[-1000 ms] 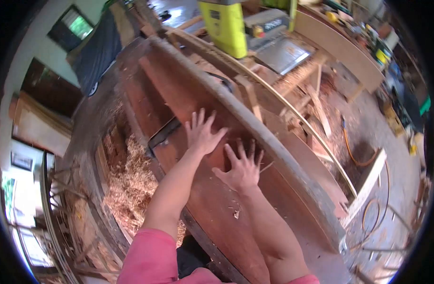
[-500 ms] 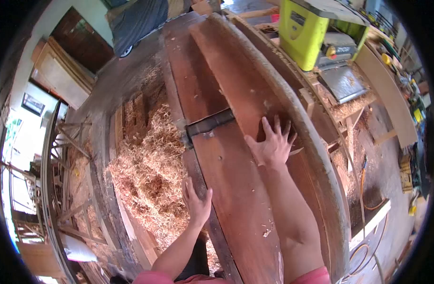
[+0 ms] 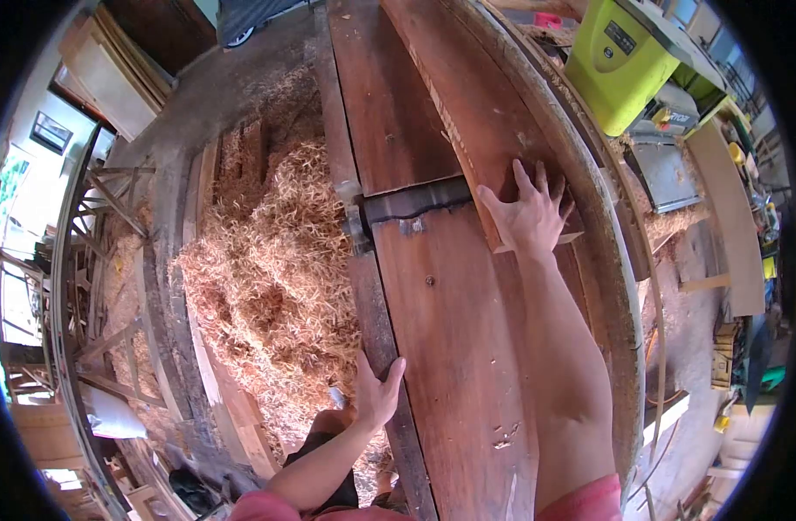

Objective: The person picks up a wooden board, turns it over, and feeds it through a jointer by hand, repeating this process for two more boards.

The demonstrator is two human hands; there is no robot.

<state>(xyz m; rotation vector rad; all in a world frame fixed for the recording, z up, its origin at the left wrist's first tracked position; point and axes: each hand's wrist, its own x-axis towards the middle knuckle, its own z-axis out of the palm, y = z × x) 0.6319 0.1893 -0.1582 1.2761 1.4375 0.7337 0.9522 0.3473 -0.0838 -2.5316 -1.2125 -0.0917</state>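
My right hand (image 3: pixel 534 217) lies with fingers spread on the near end of a reddish-brown wooden board (image 3: pixel 480 95). That board rests on the long wooden bed (image 3: pixel 450 339) and stretches away from me. My left hand (image 3: pixel 379 395), thumb apart from the fingers, is at the dark left edge rail (image 3: pixel 376 321) of the bed and holds nothing. Just ahead, a dark slot with a roller-like bar (image 3: pixel 420 200) crosses the bed, partly under the board. Small chips (image 3: pixel 506 436) are scattered on the near surface.
A large heap of wood shavings (image 3: pixel 276 278) lies left of the bed. A raised, worn wooden rim (image 3: pixel 619 286) runs along the right side. Beyond it stands a lime-green planer (image 3: pixel 619 65). Timber frames (image 3: pixel 111 365) are at the far left.
The board and my right hand have moved a little away from me, and the board's near end now shows. My left hand has come down to the edge rail. The view has shifted.
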